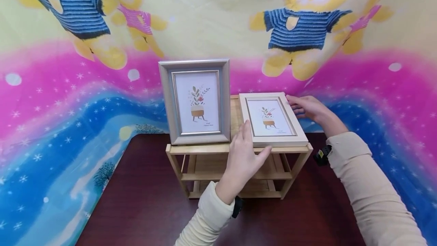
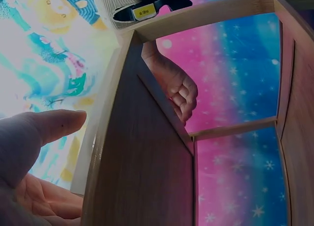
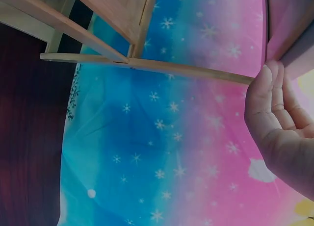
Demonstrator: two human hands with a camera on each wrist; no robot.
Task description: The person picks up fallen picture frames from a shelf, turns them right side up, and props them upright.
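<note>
Lying flat atop the wooden rack (image 1: 201, 149), beside the upright grey frame (image 1: 198, 101), the cream frame (image 1: 270, 119) is flanked by the left hand (image 1: 243, 156), thumb spread from extended fingers, and the right hand (image 1: 310, 109), fingers held close together (firm contact cannot be told).

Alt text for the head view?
A person's left hand and right hand flank a cream rectangular picture frame lying face-up on a pale wooden rack; a larger silver-grey picture frame stands left of it. Dark red-brown table below.
</note>
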